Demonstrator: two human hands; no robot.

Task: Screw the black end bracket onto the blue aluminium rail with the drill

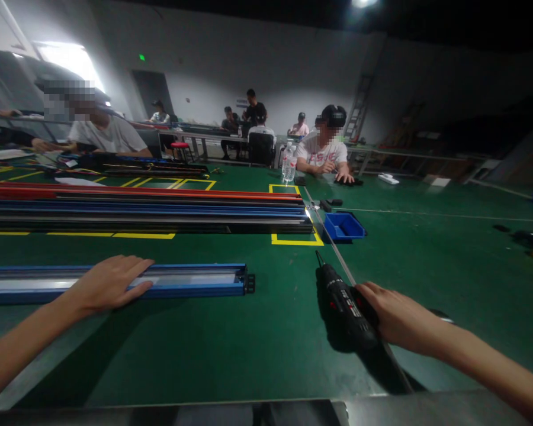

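In the head view, a long blue aluminium profile (204,290) with a silver channel lies on the green table, a black end piece (250,283) at its right end. My left hand (111,281) lies across the profile, fingers over its far side and thumb along the near side, holding it. A black cordless drill (346,305) lies on its side to the right, with its bit pointing away from me. My right hand (388,313) is closed round the drill's handle, which it mostly hides.
Several long red, blue and black profiles (182,210) lie farther back. Near their ends are a blue bin (344,225) and yellow tape marks (293,241). A plastic bottle (288,163) stands near a person (322,148) across the table. Another person (106,133) sits at left.
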